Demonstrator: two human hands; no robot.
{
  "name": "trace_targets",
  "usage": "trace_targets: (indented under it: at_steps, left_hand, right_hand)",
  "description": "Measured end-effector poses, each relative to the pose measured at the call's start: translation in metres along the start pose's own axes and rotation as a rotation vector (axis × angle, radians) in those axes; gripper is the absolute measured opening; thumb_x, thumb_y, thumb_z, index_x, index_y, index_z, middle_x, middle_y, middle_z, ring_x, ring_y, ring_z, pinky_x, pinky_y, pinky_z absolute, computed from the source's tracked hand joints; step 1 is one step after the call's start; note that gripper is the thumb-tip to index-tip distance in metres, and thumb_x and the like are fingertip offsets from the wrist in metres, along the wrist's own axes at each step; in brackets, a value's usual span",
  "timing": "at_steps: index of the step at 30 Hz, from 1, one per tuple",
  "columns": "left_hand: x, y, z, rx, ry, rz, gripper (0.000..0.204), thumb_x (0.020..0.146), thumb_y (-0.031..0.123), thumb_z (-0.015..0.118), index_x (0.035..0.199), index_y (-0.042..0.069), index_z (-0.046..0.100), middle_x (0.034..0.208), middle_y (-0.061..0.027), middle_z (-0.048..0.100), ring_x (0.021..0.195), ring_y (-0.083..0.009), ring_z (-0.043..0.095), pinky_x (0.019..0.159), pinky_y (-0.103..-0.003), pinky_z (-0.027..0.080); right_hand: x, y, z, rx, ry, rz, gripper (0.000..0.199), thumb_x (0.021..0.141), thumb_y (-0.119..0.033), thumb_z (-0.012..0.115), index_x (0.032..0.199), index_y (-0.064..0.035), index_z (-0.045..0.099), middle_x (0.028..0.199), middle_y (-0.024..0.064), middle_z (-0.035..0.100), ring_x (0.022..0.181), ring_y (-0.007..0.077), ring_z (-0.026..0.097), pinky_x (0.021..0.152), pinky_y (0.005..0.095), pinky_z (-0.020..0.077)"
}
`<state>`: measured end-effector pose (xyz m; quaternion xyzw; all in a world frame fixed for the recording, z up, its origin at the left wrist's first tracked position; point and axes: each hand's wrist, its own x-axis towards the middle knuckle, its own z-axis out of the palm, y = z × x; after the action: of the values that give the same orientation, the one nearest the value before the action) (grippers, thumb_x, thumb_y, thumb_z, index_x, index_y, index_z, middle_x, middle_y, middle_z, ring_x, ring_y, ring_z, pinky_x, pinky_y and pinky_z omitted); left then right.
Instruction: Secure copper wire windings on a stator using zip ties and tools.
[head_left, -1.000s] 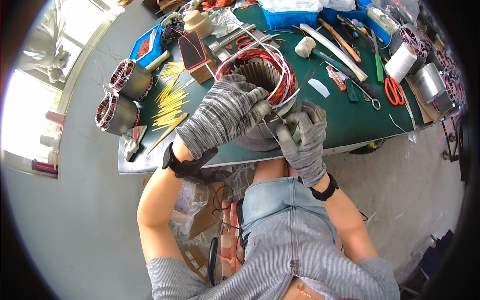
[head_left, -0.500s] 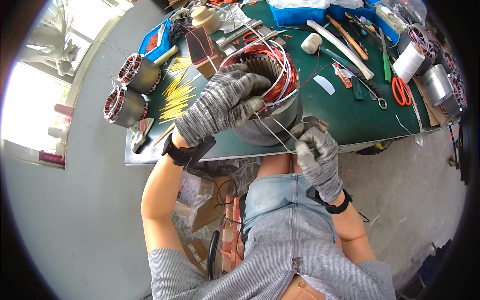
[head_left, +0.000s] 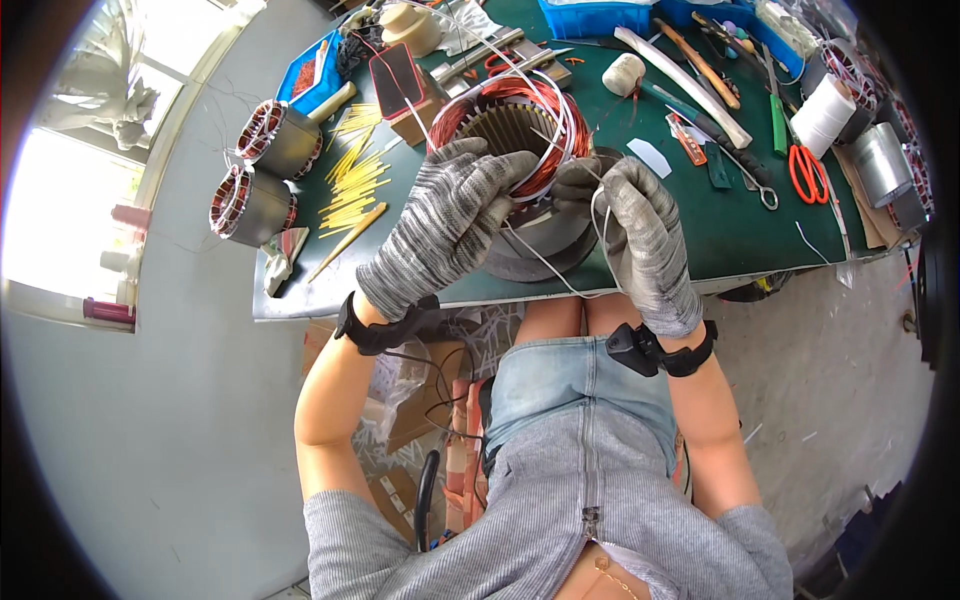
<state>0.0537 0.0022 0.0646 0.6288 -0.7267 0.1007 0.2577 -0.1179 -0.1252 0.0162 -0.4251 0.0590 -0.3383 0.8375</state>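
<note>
A motor stator (head_left: 555,235) stands at the near edge of the green table, with red copper windings (head_left: 572,125) bundled around its top and slotted bore. White sleeves or cords loop over the copper. My gloved left hand (head_left: 440,222) curls over the near left rim, its fingertips gripping the windings. My gloved right hand (head_left: 645,235) is at the near right side, fingers pinched on a white lacing cord (head_left: 545,262). That cord sags between the hands and loops up by the right thumb. A thin pointed end shows above the right fingertips; what it belongs to is unclear.
Two finished stators (head_left: 250,205) stand at the left beside yellow sticks (head_left: 355,195). A phone-like dark slab (head_left: 398,75) rests on a block behind. To the right lie a mallet (head_left: 625,75), red-handled scissors (head_left: 808,175), a white thread spool (head_left: 822,115) and several hand tools.
My right hand has risen from below the table edge to the stator's rim, carrying the cord. The cord, taut before, now hangs slack. My left hand stays on the windings.
</note>
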Motion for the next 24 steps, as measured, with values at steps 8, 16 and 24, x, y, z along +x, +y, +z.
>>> trace_targets:
  at_steps: [8, 16, 24]
  left_hand:
    - [-0.001, 0.000, 0.000, -0.040, 0.018, -0.006, 0.035, 0.083, 0.008, 0.062, 0.118, 0.007, 0.060, 0.111, -0.0098, 0.063, 0.108, -0.0341, 0.053, 0.100, -0.044, 0.038]
    - [0.000, -0.007, -0.009, -0.145, -0.031, -0.044, 0.036, 0.083, 0.011, 0.061, 0.120, 0.010, 0.062, 0.110, -0.0095, 0.063, 0.107, -0.0336, 0.053, 0.100, -0.043, 0.037]
    - [0.002, -0.005, 0.002, -0.043, 0.043, -0.040, 0.031, 0.081, 0.019, 0.068, 0.111, 0.013, 0.066, 0.095, -0.0067, 0.067, 0.098, -0.0290, 0.058, 0.099, -0.042, 0.037]
  right_hand:
    - [-0.006, 0.008, -0.010, -0.115, -0.015, -0.001, 0.015, 0.095, -0.017, 0.051, 0.093, -0.0021, 0.054, 0.103, 0.0134, 0.063, 0.100, 0.0201, 0.063, 0.092, 0.0327, 0.0485]
    - [0.007, -0.003, 0.004, -0.002, -0.093, -0.120, 0.013, 0.095, -0.016, 0.054, 0.093, -0.0035, 0.057, 0.108, 0.0102, 0.063, 0.090, 0.0103, 0.059, 0.083, 0.0242, 0.0491]
    - [0.013, -0.009, 0.008, -0.142, -0.092, -0.132, 0.012, 0.094, -0.013, 0.053, 0.091, -0.0015, 0.056, 0.111, 0.0131, 0.063, 0.088, 0.0125, 0.061, 0.083, 0.0255, 0.0495]
